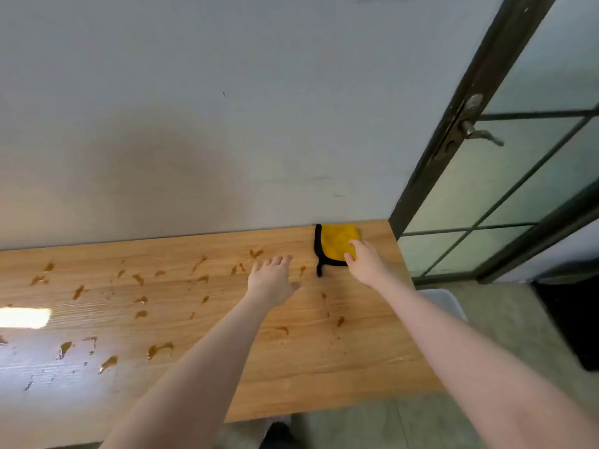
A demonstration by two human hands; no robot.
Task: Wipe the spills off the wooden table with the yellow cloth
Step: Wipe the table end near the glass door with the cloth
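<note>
At the far right corner of the wooden table [291,367], against the wall [194,124], lies the yellow cloth [337,246], folded, black trim along its left and near edges, a short black loop trailing toward the near side. Right hand [366,262] is on the cloth's near right part, fingers curled down onto the fabric; can't tell if it's actually pinching or just resting on it. Left hand [272,280] is just left of the cloth, apart from it, fingers straight and lightly spread, thumb out to the right; can't tell whether it touches the tabletop.

Surface: light wood grain, glossy, with a bright glare patch [24,317] at the left. Amber-brown spills [139,280] in small drops and streaks are scattered over most of the left and middle, a few more near the right forearm.

Room: plain grey wall behind the table. Right of the table stands a dark metal-framed door [486,92] with frosted glass panes and a lever handle [479,132]. Beyond the table's right edge sits a pale bin [444,301]; a dark object [577,319] is on the floor farther right.
</note>
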